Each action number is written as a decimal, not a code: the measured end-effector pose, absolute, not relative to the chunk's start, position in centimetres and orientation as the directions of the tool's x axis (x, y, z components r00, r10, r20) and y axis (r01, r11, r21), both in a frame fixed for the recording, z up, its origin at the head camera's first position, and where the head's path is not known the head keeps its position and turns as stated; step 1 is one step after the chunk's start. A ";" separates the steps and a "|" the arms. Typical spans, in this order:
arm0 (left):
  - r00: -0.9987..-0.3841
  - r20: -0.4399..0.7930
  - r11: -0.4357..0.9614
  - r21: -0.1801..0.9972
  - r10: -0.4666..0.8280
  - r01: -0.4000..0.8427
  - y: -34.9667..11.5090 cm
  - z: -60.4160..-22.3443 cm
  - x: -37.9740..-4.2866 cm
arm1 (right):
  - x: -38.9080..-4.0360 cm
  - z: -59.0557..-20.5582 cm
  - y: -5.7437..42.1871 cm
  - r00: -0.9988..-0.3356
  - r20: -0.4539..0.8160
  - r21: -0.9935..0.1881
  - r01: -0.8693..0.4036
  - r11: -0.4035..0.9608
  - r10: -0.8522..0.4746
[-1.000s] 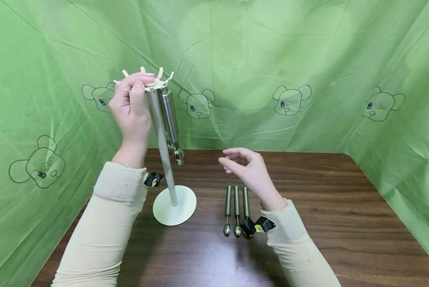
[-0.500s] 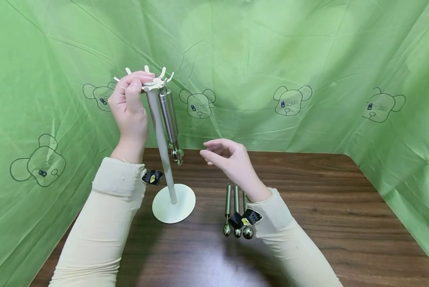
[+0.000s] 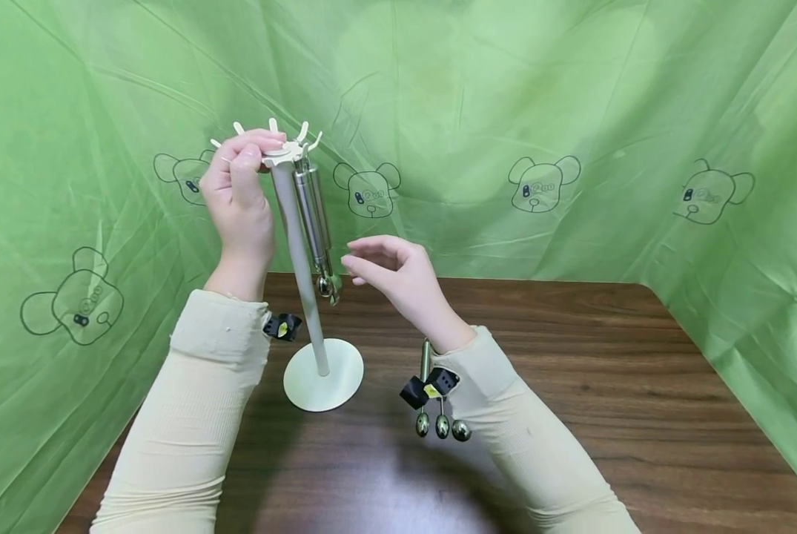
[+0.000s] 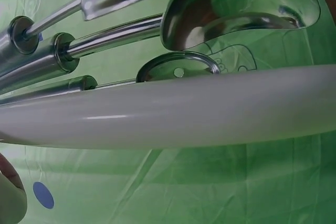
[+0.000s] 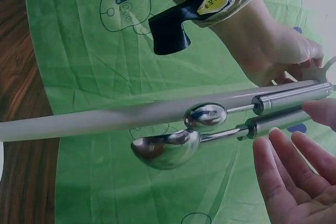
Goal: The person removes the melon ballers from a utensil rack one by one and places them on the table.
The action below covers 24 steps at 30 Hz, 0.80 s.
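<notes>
A white utensil stand (image 3: 300, 278) with a round base and a ring of upturned hooks is upright on the table, leaning slightly in view. My left hand (image 3: 241, 204) grips its hook ring from the left, thumb against the near side. Steel scoops (image 3: 313, 215) with thick cylindrical handles hang from the hooks on the right; the left wrist view shows three heads, one a large bowl (image 4: 236, 19). My right hand (image 3: 401, 285) is just right of them, thumb and fingers apart and holding nothing. In the right wrist view its fingertips come right up to a hanging handle (image 5: 283, 121).
Three more scoops (image 3: 442, 426) lie side by side on the dark wooden table (image 3: 571, 348), their handles mostly hidden behind my right forearm. A green curtain (image 3: 451, 89) with printed bear faces encloses the back and sides.
My right hand has moved left and up from above the lying scoops to beside the hanging ones. My left hand stays on the hook ring; the hanging scoops have swung a little.
</notes>
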State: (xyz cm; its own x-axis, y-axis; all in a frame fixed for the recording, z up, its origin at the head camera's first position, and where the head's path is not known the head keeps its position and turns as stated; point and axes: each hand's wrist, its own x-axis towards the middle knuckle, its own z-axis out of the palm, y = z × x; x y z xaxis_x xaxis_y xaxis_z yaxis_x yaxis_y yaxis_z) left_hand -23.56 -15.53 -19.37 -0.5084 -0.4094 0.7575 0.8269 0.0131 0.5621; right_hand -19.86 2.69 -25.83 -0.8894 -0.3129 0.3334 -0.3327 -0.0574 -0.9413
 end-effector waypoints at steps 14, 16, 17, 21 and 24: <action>-0.504 0.754 0.025 0.565 -0.420 0.825 -15.4 -19.5 -23.5 | -20.6 -23.5 0.4 -0.866 0.354 -0.922 -0.387 0.025 -0.354; -0.506 0.753 0.024 0.567 -0.420 0.823 -15.4 -19.4 -23.5 | -20.6 -23.1 0.2 -0.864 0.358 -0.917 -0.398 0.043 -0.355; -0.510 0.749 0.019 0.570 -0.423 0.821 -15.4 -19.4 -23.5 | -20.6 -23.0 0.1 -0.862 0.360 -0.912 -0.405 0.058 -0.356; -0.515 0.738 0.012 0.577 -0.435 0.817 -15.3 -19.4 -23.4 | -20.5 -22.3 -0.3 -0.850 0.373 -0.892 -0.438 0.107 -0.371; -0.515 0.735 0.014 0.580 -0.441 0.815 -15.3 -19.3 -23.3 | -20.3 -22.0 -0.6 -0.839 0.388 -0.876 -0.464 0.129 -0.381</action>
